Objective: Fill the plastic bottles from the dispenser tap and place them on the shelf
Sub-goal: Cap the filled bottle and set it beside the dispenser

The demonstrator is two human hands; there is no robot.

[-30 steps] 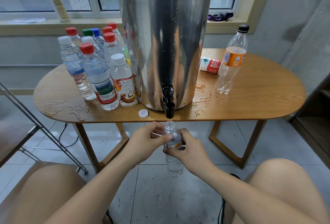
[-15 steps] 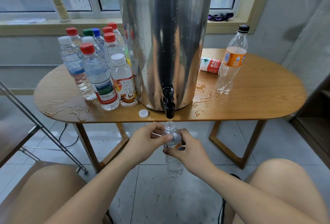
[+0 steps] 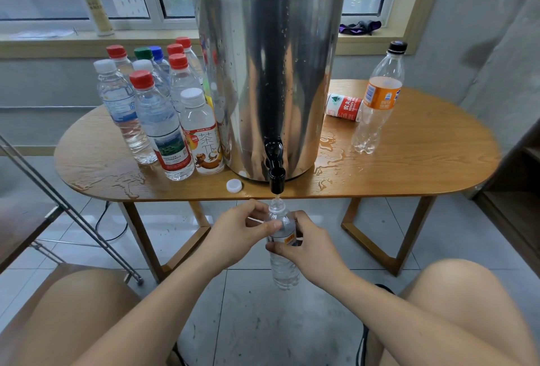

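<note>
A tall steel dispenser (image 3: pixel 268 73) stands on the wooden table (image 3: pixel 409 167), its black tap (image 3: pixel 276 173) hanging over the front edge. Directly under the tap I hold a small clear uncapped bottle (image 3: pixel 284 266) upright, its mouth just below the spout, with a thin stream of water running in. My left hand (image 3: pixel 239 234) pinches its shoulder from the left. My right hand (image 3: pixel 306 244) grips its labelled middle from the right. A loose white cap (image 3: pixel 234 185) lies on the table near the tap.
Several capped bottles (image 3: pixel 163 120) cluster left of the dispenser. An orange-labelled bottle (image 3: pixel 378 100) stands at the right, with a red-labelled bottle (image 3: pixel 344 107) lying beside it. Water puddles on the tabletop. A metal rack leg (image 3: pixel 73 213) slants at left; a dark shelf unit (image 3: pixel 517 190) is at right.
</note>
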